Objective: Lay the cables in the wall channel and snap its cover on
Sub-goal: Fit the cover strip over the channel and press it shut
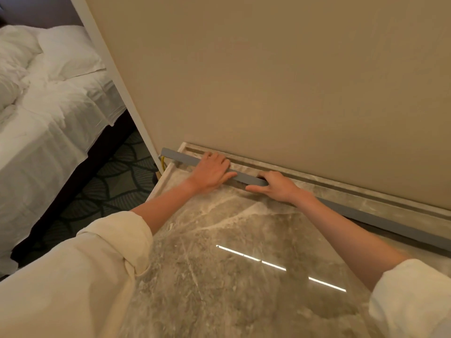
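Head cam: L hand (pixel 212 172) flat, fingers together on grey cover (pixel 246 179) — R hand (pixel 274 187) clamps it; marble floor (pixel 231 276) clear.

Single head-worn wide-angle view, looking forward and down, close over marble floor (pixel 234 276) at wall base (pixel 292 93)

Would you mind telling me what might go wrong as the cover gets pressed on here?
1. The yellow cable pokes out at the left end of the grey cover; it may get pinched or left outside.
2. The right hand has fingers tucked behind the cover, so the left hand pressing down could trap them.
3. A dark gap shows under the cover between the hands, and its left end overhangs the marble skirting, so it may seat crooked.
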`<state>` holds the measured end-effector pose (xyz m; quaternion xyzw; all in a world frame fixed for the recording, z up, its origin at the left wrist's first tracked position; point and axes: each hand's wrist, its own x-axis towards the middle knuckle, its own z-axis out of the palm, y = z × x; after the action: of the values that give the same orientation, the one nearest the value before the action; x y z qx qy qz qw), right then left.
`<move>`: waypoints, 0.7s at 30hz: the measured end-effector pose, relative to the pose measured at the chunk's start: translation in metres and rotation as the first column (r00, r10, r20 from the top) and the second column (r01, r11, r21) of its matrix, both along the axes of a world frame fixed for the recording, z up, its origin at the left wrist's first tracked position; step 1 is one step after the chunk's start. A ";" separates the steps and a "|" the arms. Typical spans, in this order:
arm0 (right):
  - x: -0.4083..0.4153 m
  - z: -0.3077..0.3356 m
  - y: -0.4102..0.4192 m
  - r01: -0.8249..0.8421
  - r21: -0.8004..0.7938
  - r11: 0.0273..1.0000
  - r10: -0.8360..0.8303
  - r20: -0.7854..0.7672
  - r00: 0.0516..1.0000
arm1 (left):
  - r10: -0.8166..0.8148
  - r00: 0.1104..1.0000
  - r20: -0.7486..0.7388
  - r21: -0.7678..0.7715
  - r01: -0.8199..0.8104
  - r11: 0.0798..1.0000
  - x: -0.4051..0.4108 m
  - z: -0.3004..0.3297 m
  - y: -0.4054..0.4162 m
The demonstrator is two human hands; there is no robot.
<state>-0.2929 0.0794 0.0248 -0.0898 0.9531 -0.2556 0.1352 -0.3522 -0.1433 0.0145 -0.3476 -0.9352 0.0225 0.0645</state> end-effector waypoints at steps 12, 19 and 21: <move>0.034 0.007 0.038 -0.091 0.046 0.995 0.090 0.017 0.996 | -0.118 0.786 0.607 0.103 0.070 0.992 0.019 0.035 0.048; 0.087 0.007 0.114 0.061 0.113 0.992 -0.063 0.017 0.998 | -0.139 0.900 0.413 0.191 0.064 0.980 0.036 0.020 0.045; 0.105 0.004 0.131 0.083 0.169 0.982 -0.077 -0.040 0.996 | -0.141 0.921 0.362 0.178 0.080 0.981 0.039 0.018 0.046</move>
<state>-0.1877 0.2103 0.0290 -0.0437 0.9764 -0.1768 0.1162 -0.3127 -0.0974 0.0325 -0.3913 -0.9080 -0.1229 -0.0856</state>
